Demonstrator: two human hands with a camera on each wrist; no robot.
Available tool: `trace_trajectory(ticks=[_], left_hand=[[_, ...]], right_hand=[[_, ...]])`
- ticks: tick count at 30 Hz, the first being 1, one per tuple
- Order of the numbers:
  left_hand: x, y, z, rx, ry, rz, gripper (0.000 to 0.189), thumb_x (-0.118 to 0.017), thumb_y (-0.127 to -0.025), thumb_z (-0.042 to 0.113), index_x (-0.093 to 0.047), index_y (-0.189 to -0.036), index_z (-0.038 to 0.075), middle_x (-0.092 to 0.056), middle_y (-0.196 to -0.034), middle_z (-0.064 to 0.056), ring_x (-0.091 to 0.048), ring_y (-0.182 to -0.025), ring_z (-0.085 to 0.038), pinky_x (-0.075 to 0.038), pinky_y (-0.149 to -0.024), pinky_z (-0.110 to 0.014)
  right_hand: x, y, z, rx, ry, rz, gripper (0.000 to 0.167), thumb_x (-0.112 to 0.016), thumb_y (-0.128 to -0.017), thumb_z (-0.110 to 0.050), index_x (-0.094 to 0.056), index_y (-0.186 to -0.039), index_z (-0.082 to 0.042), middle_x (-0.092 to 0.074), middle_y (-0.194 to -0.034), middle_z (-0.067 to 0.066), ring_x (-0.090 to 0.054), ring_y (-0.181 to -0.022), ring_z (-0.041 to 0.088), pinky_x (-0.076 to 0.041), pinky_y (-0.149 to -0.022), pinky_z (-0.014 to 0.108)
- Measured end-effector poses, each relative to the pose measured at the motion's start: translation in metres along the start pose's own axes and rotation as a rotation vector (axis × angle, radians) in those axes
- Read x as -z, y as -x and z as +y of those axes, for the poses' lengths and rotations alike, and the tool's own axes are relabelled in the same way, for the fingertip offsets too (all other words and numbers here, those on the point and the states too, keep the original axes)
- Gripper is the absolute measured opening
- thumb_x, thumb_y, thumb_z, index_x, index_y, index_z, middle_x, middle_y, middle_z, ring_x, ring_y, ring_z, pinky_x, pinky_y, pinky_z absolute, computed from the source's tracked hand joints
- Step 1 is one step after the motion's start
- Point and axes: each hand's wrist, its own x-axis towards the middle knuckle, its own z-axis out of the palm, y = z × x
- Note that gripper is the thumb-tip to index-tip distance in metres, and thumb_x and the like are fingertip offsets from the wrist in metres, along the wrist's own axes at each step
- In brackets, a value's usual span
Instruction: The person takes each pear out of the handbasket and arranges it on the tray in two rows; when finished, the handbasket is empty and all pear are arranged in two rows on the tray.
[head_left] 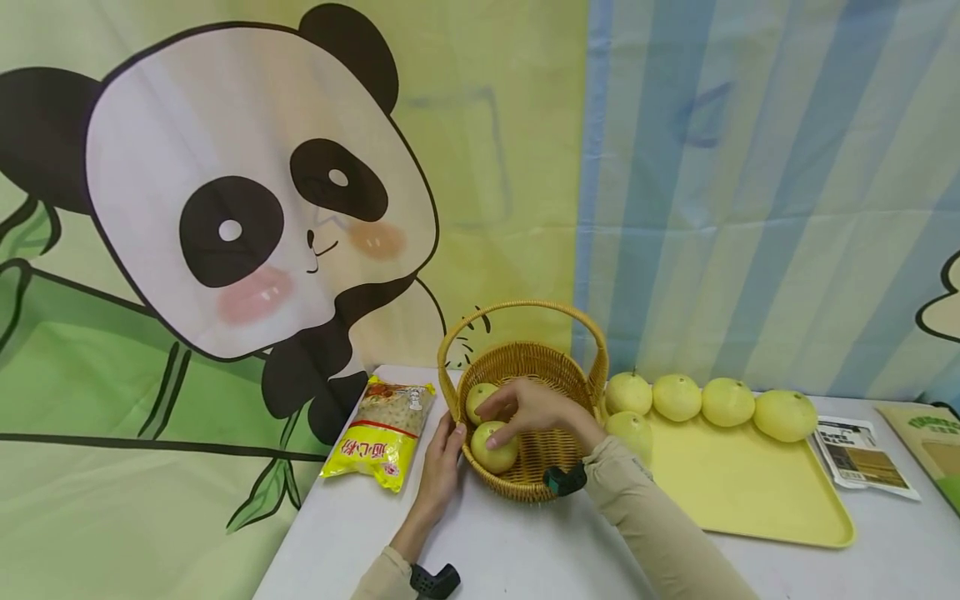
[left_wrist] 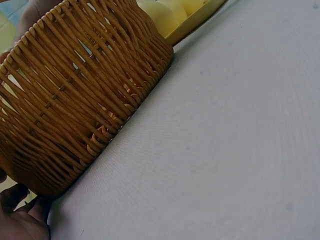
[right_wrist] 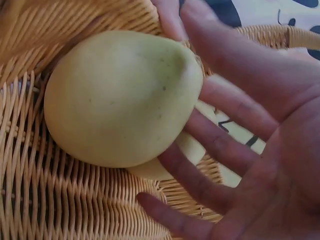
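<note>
A wicker basket (head_left: 532,471) with an arched handle stands on the table, with two pale yellow-green pomelos inside at its left. My right hand (head_left: 528,408) reaches into it over the nearer pomelo (head_left: 495,457). In the right wrist view the fingers (right_wrist: 235,150) are spread loosely beside this pomelo (right_wrist: 120,100), thumb apart from it. Part of the other pomelo (head_left: 480,398) shows behind my hand. My left hand (head_left: 441,462) holds the basket's left side near the handle's foot. In the left wrist view its fingers bend against the basket's lower edge.
A yellow tray (head_left: 757,492) lies right of the basket, with several pomelos (head_left: 727,402) along its back and left edges. Farther right are a white-and-brown packet (head_left: 862,458) and a tan package (head_left: 926,442). A yellow bag (head_left: 382,433) lies at the left.
</note>
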Motion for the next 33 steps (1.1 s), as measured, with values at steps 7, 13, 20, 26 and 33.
trace_trajectory(ticks=[7, 13, 20, 26, 33], left_hand=[[0.0, 0.0, -0.002, -0.01, 0.015, -0.003, 0.062, -0.041, -0.114, 0.044, -0.031, -0.168, 0.015, -0.036, -0.171, -0.016, -0.038, -0.157, -0.036, -0.033, -0.13, -0.055], [0.0, 0.001, -0.004, -0.009, 0.044, -0.009, 0.061, -0.042, -0.114, 0.043, -0.032, -0.167, 0.014, -0.038, -0.17, -0.018, -0.038, -0.157, -0.037, -0.033, -0.13, -0.055], [0.001, -0.001, -0.005, -0.004, 0.046, -0.018, 0.063, -0.042, -0.114, 0.045, -0.03, -0.168, 0.014, -0.036, -0.171, -0.017, -0.037, -0.157, -0.036, -0.033, -0.13, -0.055], [0.0, -0.001, -0.002, 0.005, 0.047, -0.02, 0.062, -0.043, -0.114, 0.046, -0.031, -0.168, 0.018, -0.037, -0.171, -0.011, -0.038, -0.157, -0.031, -0.034, -0.13, -0.052], [0.0, 0.0, -0.001, -0.01, 0.038, -0.018, 0.063, -0.042, -0.114, 0.046, -0.029, -0.168, 0.017, -0.035, -0.172, -0.013, -0.037, -0.158, -0.033, -0.034, -0.13, -0.053]], right_hand=[[-0.006, -0.001, -0.007, -0.088, 0.004, -0.018, 0.058, -0.097, -0.075, -0.011, -0.076, -0.128, -0.001, -0.076, -0.129, 0.013, -0.068, -0.125, 0.032, -0.055, -0.113, 0.051], [-0.009, 0.001, -0.006, -0.155, 0.065, -0.013, 0.058, -0.101, -0.07, -0.018, -0.08, -0.123, -0.006, -0.079, -0.123, 0.003, -0.067, -0.122, 0.024, -0.056, -0.111, 0.047], [-0.008, -0.001, -0.004, -0.194, 0.107, -0.063, 0.065, -0.103, -0.068, -0.019, -0.078, -0.128, -0.014, -0.075, -0.131, -0.002, -0.059, -0.131, 0.025, -0.051, -0.116, 0.049], [-0.006, 0.0, -0.003, -0.164, 0.131, -0.039, 0.061, -0.102, -0.068, -0.023, -0.081, -0.125, -0.017, -0.075, -0.133, -0.001, -0.061, -0.121, 0.016, -0.054, -0.108, 0.04], [-0.001, 0.009, -0.007, -0.083, 0.059, 0.012, 0.06, -0.1, -0.07, -0.018, -0.079, -0.126, -0.009, -0.078, -0.125, 0.002, -0.063, -0.104, 0.01, -0.058, -0.09, 0.027]])
